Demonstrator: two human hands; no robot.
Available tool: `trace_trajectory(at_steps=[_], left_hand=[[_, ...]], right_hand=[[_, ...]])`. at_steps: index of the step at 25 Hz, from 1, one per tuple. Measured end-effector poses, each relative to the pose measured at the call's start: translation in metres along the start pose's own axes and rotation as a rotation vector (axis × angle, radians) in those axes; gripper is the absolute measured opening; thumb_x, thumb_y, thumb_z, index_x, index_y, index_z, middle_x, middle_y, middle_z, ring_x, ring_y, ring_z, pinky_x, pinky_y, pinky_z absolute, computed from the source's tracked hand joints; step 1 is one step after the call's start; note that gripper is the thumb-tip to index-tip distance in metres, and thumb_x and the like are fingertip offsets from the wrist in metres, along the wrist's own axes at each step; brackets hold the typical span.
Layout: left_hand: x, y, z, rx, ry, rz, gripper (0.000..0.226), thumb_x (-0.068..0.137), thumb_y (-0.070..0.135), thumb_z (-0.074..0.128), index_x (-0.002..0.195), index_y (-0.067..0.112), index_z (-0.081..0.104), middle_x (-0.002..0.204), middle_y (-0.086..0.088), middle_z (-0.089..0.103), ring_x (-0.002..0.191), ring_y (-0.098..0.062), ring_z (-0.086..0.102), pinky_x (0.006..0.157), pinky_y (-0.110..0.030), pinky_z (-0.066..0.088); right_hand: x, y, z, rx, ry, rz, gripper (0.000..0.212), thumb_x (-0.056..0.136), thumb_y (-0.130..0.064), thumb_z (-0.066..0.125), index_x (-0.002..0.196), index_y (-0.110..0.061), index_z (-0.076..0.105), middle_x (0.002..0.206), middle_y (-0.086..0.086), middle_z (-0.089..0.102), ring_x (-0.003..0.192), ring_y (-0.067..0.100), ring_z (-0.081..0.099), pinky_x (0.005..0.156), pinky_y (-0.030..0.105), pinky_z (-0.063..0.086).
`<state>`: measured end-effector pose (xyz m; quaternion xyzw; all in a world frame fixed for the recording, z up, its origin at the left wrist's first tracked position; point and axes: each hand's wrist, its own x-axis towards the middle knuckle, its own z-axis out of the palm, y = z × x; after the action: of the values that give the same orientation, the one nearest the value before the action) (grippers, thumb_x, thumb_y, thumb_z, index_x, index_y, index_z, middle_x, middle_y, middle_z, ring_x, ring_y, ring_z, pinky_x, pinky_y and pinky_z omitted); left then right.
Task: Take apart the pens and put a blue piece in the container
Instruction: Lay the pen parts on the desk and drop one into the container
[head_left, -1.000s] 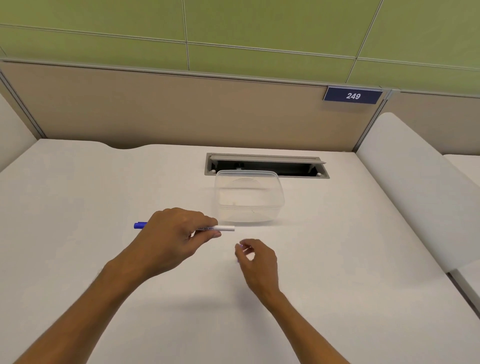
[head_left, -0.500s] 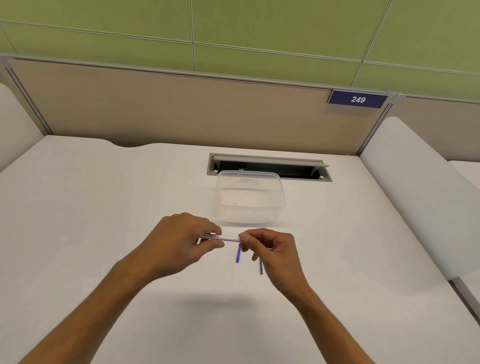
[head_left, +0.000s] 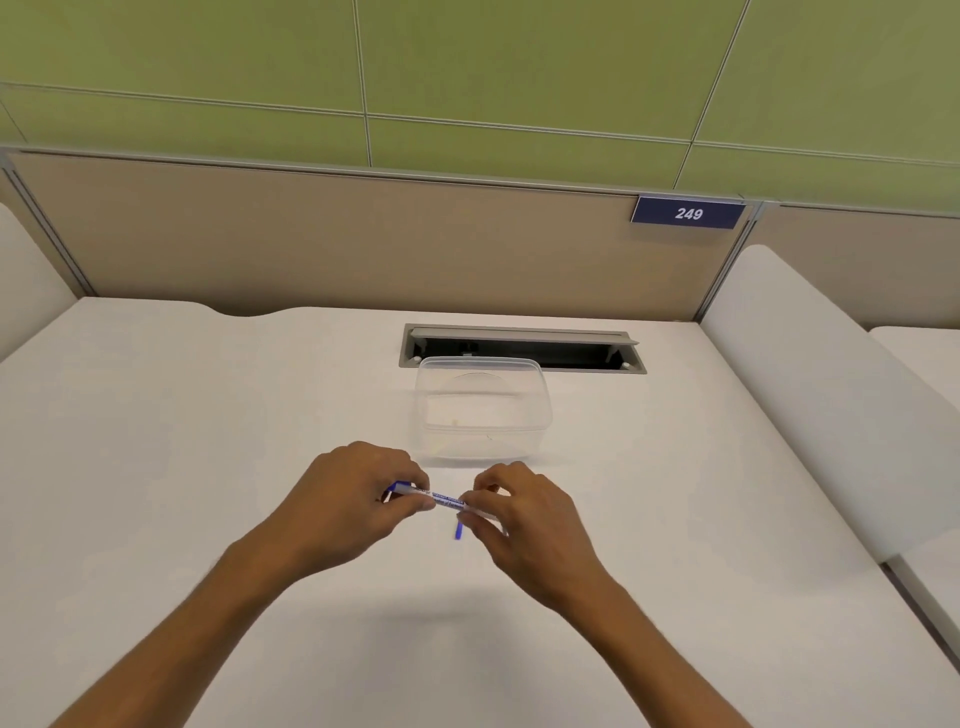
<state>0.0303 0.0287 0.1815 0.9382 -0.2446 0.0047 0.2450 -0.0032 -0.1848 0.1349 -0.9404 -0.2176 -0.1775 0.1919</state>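
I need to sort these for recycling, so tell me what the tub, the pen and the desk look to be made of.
Tub: clear plastic, slightly cloudy and glossy; the desk shows through its walls.
Pen: white plastic barrel with blue print and a blue end, smooth; held between left hand and right hand.
Desk: matte white top, probably laminate; no grain or shine shows, so that is a guess.

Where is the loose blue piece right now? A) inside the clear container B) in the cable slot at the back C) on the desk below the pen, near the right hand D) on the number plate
C: the loose blue piece lies on the desk just below the pen, which the left hand and right hand both hold; no blue shows inside the container.
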Motion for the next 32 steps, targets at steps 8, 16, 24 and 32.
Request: trace_trajectory(at_steps=[8, 16, 24, 32], left_hand=[[-0.015, -0.039, 0.031, -0.634, 0.398, -0.217, 0.039, 0.087, 0.061, 0.041, 0.113, 0.039, 0.062, 0.096, 0.008, 0.071, 0.087, -0.012, 0.066, 0.075, -0.017, 0.046], [-0.084, -0.12, 0.132, 0.137, -0.035, -0.43, 0.102, 0.072, 0.086, -0.004, 0.151, 0.028, 0.022, 0.162, 0.002, 0.009, 0.148, -0.015, 0.008, 0.118, -0.043, 0.01], [-0.094, -0.121, 0.152, 0.21, 0.065, -0.432, 0.084, 0.084, 0.075, 0.004, 0.151, 0.028, 0.025, 0.161, 0.003, 0.016, 0.147, -0.012, 0.012, 0.119, -0.043, 0.008], [-0.096, -0.125, 0.155, 0.202, 0.088, -0.417, 0.083, 0.085, 0.075, 0.006, 0.15, 0.027, 0.027, 0.16, 0.002, 0.019, 0.147, -0.014, 0.014, 0.119, -0.044, 0.008]], right_hand=[[-0.005, 0.011, 0.045, 0.319, -0.045, 0.339, 0.014, 0.093, -0.03, 0.064, 0.096, -0.021, 0.075, 0.091, -0.007, 0.068, 0.079, 0.013, 0.061, 0.07, 0.032, 0.05], [0.002, 0.003, 0.073, 0.72, -0.001, 0.548, 0.011, 0.085, -0.02, 0.073, 0.082, -0.031, 0.073, 0.085, -0.032, 0.071, 0.085, -0.001, 0.07, 0.069, 0.022, 0.056], [-0.005, -0.016, 0.127, 0.506, -0.153, 0.485, 0.015, 0.093, -0.026, 0.065, 0.099, -0.016, 0.074, 0.098, -0.004, 0.078, 0.084, 0.014, 0.072, 0.079, 0.033, 0.056], [-0.01, -0.014, 0.14, 0.394, -0.226, 0.446, 0.022, 0.094, -0.03, 0.064, 0.106, -0.014, 0.073, 0.101, -0.001, 0.078, 0.085, 0.02, 0.072, 0.084, 0.034, 0.056]])
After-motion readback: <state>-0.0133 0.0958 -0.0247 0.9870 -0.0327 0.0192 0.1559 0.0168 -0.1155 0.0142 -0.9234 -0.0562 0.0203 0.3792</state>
